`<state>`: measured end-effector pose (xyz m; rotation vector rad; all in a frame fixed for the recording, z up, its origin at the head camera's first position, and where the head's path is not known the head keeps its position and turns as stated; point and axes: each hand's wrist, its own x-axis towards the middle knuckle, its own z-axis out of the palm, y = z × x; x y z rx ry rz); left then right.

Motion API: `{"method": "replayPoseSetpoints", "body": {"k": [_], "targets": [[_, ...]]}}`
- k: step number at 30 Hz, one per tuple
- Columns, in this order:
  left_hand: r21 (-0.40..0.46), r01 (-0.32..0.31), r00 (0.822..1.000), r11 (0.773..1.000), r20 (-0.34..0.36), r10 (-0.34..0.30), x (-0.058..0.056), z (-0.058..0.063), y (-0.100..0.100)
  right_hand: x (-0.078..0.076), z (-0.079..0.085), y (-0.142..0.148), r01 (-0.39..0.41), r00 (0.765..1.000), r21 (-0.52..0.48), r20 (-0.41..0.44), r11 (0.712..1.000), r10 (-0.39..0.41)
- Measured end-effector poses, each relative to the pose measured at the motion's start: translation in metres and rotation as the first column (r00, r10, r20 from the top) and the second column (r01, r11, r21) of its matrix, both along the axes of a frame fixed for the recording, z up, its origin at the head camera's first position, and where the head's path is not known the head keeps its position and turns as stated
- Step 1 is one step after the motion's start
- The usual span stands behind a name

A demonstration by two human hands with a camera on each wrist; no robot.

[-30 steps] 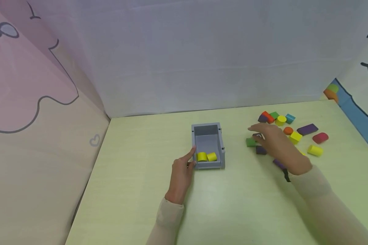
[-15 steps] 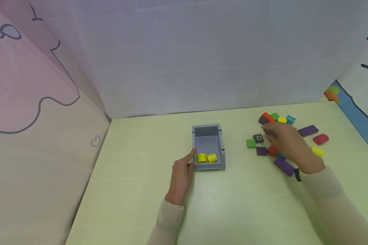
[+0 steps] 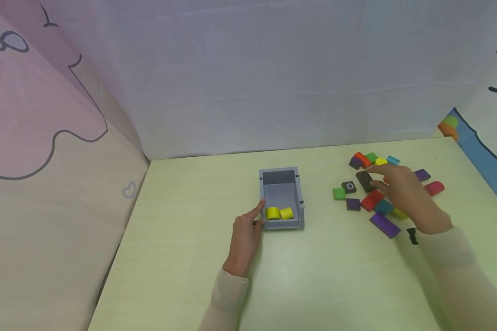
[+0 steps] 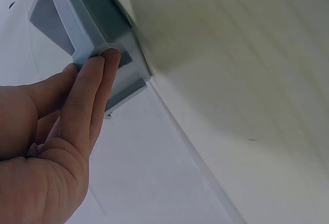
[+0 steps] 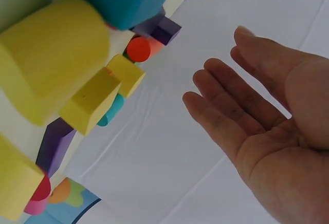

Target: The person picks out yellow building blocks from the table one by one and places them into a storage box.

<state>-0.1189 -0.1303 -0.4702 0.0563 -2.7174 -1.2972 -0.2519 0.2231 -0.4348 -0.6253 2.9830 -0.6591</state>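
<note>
A small grey open-topped box point(image 3: 280, 224) stands mid-table, with two yellow blocks point(image 3: 273, 213) lying at its near end. My left hand point(image 3: 245, 239) holds the box's near-left corner; the left wrist view has thumb and fingertips on that corner point(image 4: 90, 41). On the right, my right hand point(image 3: 406, 195) hovers over scattered toy blocks, thumb and fingers apart and nothing between them. Just left of its fingertips lies a dark grey block point(image 3: 364, 181). A red block point(image 3: 372, 200) and a teal block point(image 3: 383, 207) lie below the hand, which hides others.
Left of the pile are a green block point(image 3: 339, 194), a dark block with a ring mark point(image 3: 349, 186) and a small purple one point(image 3: 353, 204). A long purple block point(image 3: 384, 225) lies nearest me. A pale curtain point(image 3: 273, 92) hangs behind the table.
My right hand has moved rightward across the pile, uncovering the ring-marked block and then the dark grey block that was between its fingers. My left hand and the box have kept their place.
</note>
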Motion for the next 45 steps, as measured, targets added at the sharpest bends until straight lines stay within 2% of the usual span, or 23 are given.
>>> {"method": "replayPoseSetpoints", "body": {"k": [9, 23, 29, 35, 45], "targets": [[-0.008, -0.002, 1.0, 1.0, 0.011, 0.002, 0.0, 0.0, 0.0, -0.002, -0.003, 0.011, 0.072, 0.995, 0.042, 0.07, 0.997, -0.075], [0.015, -0.001, 1.0, 1.0, 0.011, 0.001, -0.001, 0.001, 0.0, -0.002, -0.007, 0.025, 0.086, 0.984, 0.08, 0.148, 0.993, -0.097], [0.007, 0.008, 1.0, 1.0, 0.0, -0.008, -0.001, 0.001, 0.0, -0.004, -0.01, 0.028, 0.072, 0.986, 0.122, 0.142, 0.99, -0.089], [-0.013, -0.005, 1.0, 1.0, 0.018, 0.005, -0.001, 0.002, 0.0, -0.006, -0.017, 0.032, 0.099, 0.985, 0.173, 0.122, 0.98, -0.122], [-0.013, -0.011, 1.0, 1.0, 0.025, 0.012, -0.001, 0.002, 0.0, -0.005, -0.021, 0.037, 0.148, 0.973, 0.168, 0.152, 0.975, -0.174]]}}
